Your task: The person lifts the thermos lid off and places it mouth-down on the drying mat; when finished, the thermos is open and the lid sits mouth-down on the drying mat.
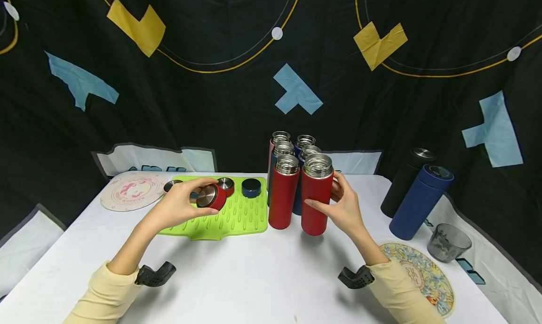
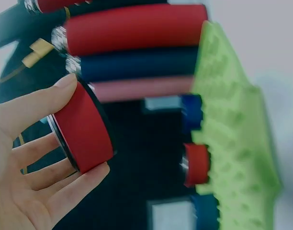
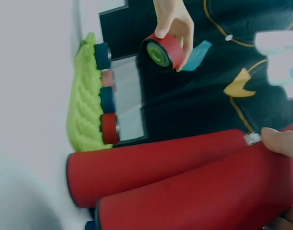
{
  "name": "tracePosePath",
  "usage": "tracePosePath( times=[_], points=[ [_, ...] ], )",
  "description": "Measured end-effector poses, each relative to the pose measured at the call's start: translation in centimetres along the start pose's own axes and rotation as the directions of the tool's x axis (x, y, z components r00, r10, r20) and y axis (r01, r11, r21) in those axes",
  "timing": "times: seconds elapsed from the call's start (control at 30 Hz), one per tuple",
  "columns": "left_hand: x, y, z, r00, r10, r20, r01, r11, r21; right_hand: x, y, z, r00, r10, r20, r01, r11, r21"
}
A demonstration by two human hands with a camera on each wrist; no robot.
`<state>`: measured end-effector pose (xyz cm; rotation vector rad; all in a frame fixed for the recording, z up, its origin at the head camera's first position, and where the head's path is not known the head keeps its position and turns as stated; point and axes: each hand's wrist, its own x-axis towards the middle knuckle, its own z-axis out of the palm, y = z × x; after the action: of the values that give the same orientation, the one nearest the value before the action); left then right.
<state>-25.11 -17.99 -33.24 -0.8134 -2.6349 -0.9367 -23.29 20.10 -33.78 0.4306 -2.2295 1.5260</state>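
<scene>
My left hand (image 1: 182, 204) pinches a red flask lid (image 1: 217, 199) with a steel top, held above the green silicone mat (image 1: 245, 223). The right wrist view shows the green inside of this lid (image 3: 171, 50). With thumb and fingers, my right hand (image 1: 345, 206) grips a lidless red flask (image 1: 315, 204) by its side, its steel neck facing up. I cannot tell whether its base touches the table. Just left of it stands another open red flask (image 1: 282, 199). On the mat sit a smaller-looking red lid (image 1: 228, 187), a dark blue lid (image 1: 251, 188) and others partly hidden by my left hand.
Behind the red flasks stand several open blue and pink flasks (image 1: 271, 157). To the right are a black flask (image 1: 404, 180), a blue flask (image 1: 419, 204), a glass cup (image 1: 449, 243) and a patterned round mat (image 1: 440, 286). A pink-printed round mat (image 1: 123, 201) lies at left.
</scene>
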Motion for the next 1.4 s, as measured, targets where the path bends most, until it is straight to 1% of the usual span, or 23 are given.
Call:
tracePosePath(
  times=[0.07,0.17,0.3,0.4,0.53,0.63,0.73,0.9,1.1,1.2,1.4],
  points=[
    [-0.2,-1.0,0.1,1.0,-0.013,0.0,0.013,1.0,0.025,-0.1,-0.4,0.3,1.0,0.016,-0.015,-0.016,1.0,0.017],
    [-0.4,-2.4,0.3,1.0,-0.016,0.002,0.015,0.999,0.052,-0.3,-0.7,0.6,0.999,0.024,-0.036,-0.023,0.999,0.03],
    [-0.5,-4.2,0.7,1.0,-0.016,0.015,0.015,0.998,0.063,-0.2,0.7,1.1,0.997,0.012,-0.073,-0.005,0.996,0.084],
    [-0.4,-5.3,0.9,0.999,-0.027,0.024,0.025,0.997,0.076,0.2,2.7,1.5,0.995,0.016,-0.098,-0.002,0.99,0.139],
    [-0.2,-6.5,1.1,0.998,-0.047,0.044,0.042,0.993,0.113,0.8,5.1,1.8,0.992,0.045,-0.121,-0.021,0.982,0.187],
    [0.0,-7.3,1.4,0.996,-0.062,0.066,0.052,0.989,0.139,0.9,5.5,2.0,0.99,0.05,-0.134,-0.022,0.978,0.205],
    [0.1,-8.0,1.7,0.994,-0.066,0.083,0.052,0.987,0.155,0.6,4.8,2.1,0.988,0.034,-0.148,-0.003,0.978,0.207],
    [0.2,-8.8,2.2,0.993,-0.08,0.088,0.063,0.982,0.179,0.4,3.7,2.4,0.985,0.022,-0.169,0.013,0.98,0.2],
    [0.4,-8.8,2.5,0.991,-0.11,0.074,0.093,0.975,0.204,0.3,3.7,2.7,0.981,0.029,-0.189,0.011,0.978,0.21],
    [0.4,-8.7,2.9,0.991,-0.117,0.072,0.1,0.972,0.215,0.2,3.8,2.8,0.98,0.03,-0.195,0.011,0.978,0.208],
    [0.2,-9.2,3.6,0.991,-0.121,0.059,0.105,0.97,0.221,-0.1,3.9,3.1,0.981,0.037,-0.188,0.0,0.981,0.193]
  ],
)
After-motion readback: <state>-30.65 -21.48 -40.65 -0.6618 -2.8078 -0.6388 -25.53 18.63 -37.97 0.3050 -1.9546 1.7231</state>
